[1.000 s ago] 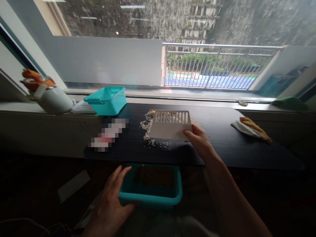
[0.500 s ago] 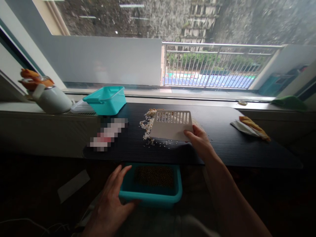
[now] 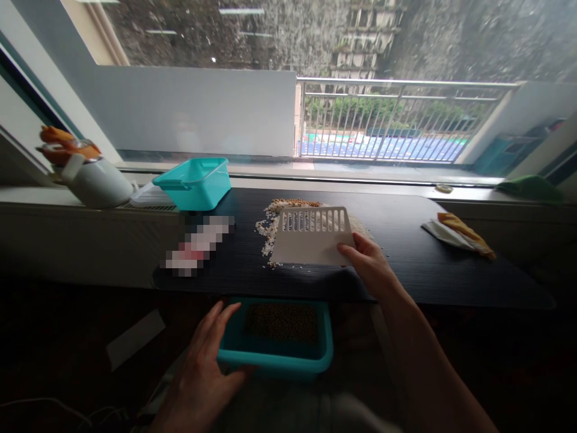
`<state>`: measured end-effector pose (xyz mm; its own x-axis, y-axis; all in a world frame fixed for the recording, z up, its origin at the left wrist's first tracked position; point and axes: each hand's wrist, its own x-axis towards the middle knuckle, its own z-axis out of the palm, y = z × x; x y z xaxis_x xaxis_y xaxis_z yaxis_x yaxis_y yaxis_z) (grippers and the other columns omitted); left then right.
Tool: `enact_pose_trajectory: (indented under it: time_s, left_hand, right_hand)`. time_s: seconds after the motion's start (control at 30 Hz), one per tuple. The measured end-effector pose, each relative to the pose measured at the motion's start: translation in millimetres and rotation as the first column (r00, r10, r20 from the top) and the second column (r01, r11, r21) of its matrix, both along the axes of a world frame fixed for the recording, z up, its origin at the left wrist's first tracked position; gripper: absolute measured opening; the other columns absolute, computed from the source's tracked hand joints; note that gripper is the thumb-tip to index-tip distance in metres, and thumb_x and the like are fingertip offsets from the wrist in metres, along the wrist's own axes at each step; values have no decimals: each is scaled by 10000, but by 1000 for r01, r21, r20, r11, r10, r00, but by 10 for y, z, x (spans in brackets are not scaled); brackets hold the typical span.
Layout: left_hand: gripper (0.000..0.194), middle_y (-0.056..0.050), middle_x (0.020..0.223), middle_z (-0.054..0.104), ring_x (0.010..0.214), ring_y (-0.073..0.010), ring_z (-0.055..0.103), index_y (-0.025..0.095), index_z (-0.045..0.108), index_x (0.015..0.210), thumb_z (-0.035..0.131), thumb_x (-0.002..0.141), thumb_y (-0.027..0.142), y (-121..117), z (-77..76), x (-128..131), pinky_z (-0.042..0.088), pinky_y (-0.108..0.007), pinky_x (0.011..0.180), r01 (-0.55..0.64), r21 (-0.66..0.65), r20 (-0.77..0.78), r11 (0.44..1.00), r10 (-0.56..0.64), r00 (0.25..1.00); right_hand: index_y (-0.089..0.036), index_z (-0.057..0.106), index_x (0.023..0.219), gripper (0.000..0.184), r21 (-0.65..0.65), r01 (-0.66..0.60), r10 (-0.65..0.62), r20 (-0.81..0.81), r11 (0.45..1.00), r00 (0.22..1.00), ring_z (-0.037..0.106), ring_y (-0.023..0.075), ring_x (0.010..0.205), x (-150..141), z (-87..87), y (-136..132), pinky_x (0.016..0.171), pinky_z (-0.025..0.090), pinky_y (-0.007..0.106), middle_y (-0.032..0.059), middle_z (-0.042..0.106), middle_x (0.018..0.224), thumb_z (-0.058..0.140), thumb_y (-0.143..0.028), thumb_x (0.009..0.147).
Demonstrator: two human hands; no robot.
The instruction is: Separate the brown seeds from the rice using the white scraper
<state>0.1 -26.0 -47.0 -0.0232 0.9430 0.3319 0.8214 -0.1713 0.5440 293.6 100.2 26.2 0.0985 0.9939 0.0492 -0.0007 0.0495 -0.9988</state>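
Note:
My right hand (image 3: 370,260) grips the right edge of a flat beige slotted scraper (image 3: 311,245), thumb on top. The scraper is held over a spread pile of white rice-like grains (image 3: 267,243) on the dark table, hiding much of it. Tan beans (image 3: 293,202) lie along the pile's far side. Below the table's near edge is a teal bin (image 3: 288,359) with many small brown beans (image 3: 282,322) inside. My left hand (image 3: 205,355) is curved around the bin's left end, fingers at the side and thumb by the near wall.
A second teal bin (image 3: 198,186) stands at the table's back left. Nearby lies a blurred-out packet (image 3: 198,246). A yellow and white cloth (image 3: 460,234) lies at the right of the black table (image 3: 406,276). A grey pot with an orange top (image 3: 97,180) stands on the sill.
My right hand has brought the scraper slightly nearer to me and tilted it, showing more beans behind it. My left hand and the bin have stayed put.

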Motion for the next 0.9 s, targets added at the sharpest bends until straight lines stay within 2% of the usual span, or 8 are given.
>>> enact_pose_trajectory:
  time_s: [0.2,0.43,0.53,0.7,0.9]
  left_hand:
    - [673,-56,1451,456,1334,-318,450,306,482,1339,656,692,247,0,-3,16,432,-455,1066,-7,4,7,1000,7,1000]
    - [668,-51,1451,457,1327,-320,458,310,484,1337,652,693,249,-5,7,15,446,-455,1054,-1,11,4,1000,1,1000]
    - [670,-50,1446,464,1323,-321,463,309,492,1332,659,685,251,-1,8,21,445,-453,1056,-12,7,9,1000,12,1000]
    - [677,-50,1441,469,1330,-319,454,309,496,1332,663,680,240,-5,13,20,438,-454,1062,-12,-12,16,1000,12,1000]
    - [681,-61,1464,442,1349,-324,430,323,465,1355,642,703,233,-13,-3,3,443,-485,1051,-2,-25,17,1000,2,1000]
  right_hand:
    - [-178,667,955,306,12,3,-3,2,1000,1000,613,184,708,31,20,-83,613,485,288,26,703,854,685,-327,688]
    - [-165,695,926,315,-3,-81,81,15,997,997,615,185,760,64,36,-161,688,476,288,21,706,846,722,-318,652]
    - [-168,688,933,328,-10,-51,51,19,999,998,613,191,752,93,69,-175,675,481,297,26,700,842,718,-330,649]
    - [-188,650,962,328,85,129,-132,30,988,991,601,205,721,-1,70,56,595,485,304,32,669,809,656,-351,677]
    - [-184,621,993,314,128,95,-116,169,987,979,620,220,816,-177,39,377,684,510,329,64,672,915,588,-331,717]
